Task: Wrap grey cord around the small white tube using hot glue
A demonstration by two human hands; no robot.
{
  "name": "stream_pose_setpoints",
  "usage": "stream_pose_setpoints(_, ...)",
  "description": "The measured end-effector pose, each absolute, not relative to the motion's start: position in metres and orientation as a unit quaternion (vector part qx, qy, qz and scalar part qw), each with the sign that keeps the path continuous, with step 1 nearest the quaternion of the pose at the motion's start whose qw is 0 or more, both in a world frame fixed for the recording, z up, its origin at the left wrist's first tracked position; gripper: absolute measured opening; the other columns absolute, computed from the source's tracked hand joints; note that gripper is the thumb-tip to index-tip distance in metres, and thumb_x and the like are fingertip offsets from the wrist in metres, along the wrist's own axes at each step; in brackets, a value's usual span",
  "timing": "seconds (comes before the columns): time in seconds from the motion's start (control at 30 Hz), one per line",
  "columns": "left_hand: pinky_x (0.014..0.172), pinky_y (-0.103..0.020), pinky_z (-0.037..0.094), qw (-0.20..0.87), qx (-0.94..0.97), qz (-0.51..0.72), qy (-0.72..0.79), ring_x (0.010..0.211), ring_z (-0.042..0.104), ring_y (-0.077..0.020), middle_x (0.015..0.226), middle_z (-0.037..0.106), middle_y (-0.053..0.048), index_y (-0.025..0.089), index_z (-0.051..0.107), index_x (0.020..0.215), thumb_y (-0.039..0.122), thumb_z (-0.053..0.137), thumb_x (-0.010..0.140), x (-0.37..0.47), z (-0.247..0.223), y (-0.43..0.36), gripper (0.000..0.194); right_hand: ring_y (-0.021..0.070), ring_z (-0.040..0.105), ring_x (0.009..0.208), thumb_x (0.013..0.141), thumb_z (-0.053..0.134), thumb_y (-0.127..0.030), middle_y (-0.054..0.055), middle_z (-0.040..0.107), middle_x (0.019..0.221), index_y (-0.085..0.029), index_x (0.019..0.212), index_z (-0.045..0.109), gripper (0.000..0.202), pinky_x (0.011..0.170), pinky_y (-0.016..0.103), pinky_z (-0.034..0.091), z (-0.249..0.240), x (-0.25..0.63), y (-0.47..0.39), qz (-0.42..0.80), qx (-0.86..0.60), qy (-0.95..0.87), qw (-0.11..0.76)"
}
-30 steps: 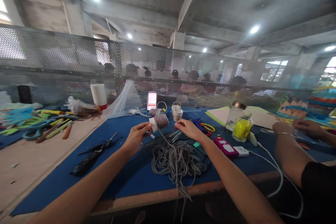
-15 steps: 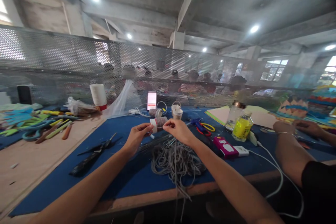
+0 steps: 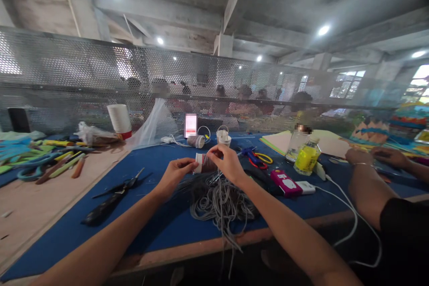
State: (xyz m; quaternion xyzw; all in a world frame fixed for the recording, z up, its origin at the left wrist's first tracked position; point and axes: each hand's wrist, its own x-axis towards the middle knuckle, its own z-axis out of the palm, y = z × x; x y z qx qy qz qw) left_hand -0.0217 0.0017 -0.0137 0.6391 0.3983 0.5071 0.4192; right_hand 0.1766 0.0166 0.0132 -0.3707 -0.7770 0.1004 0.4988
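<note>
Above the blue table mat, my left hand [image 3: 174,175] pinches the pale end of a small white paper cup [image 3: 199,161], which lies on its side with grey-brown cord wound around it. My right hand [image 3: 229,164] is at the cup's other end, thumb and forefinger pressed together on grey cord [image 3: 219,179] that hangs below the hand; the exact grip is partly hidden. Beneath both hands lies a loose heap of grey cord [image 3: 223,203], its ends trailing over the table edge. Another cord-wrapped cup [image 3: 195,141] rests just behind.
Black-handled scissors [image 3: 112,199] lie left on the mat [image 3: 147,228]. Behind stand a phone [image 3: 191,124], a white cup with a handle [image 3: 223,137] and stacked paper cups [image 3: 119,120]. A magenta box [image 3: 284,182] and yellow bottle [image 3: 306,157] are right, near another person's arm [image 3: 372,183].
The view has shifted slightly right. The wrapped cup has turned a little in my hands, and my right hand has moved slightly over its wound part.
</note>
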Motion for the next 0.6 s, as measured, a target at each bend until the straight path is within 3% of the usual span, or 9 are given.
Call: stream_pose_setpoints(0.6,0.067,-0.026,0.036,0.407,0.659,0.489,0.401,0.067,0.052,-0.0152,0.066,0.063,0.002,0.018,0.073,0.073,0.035,0.067,0.074,-0.0187,-0.0068,-0.0052,0.017,0.0142,0.058,0.073,0.088,0.055,-0.032,0.002,0.066,0.083,-0.020,0.086,0.064,0.015,0.073,0.025,0.044,0.0066,0.1760,0.0223,0.077,-0.382,-0.769,0.507)
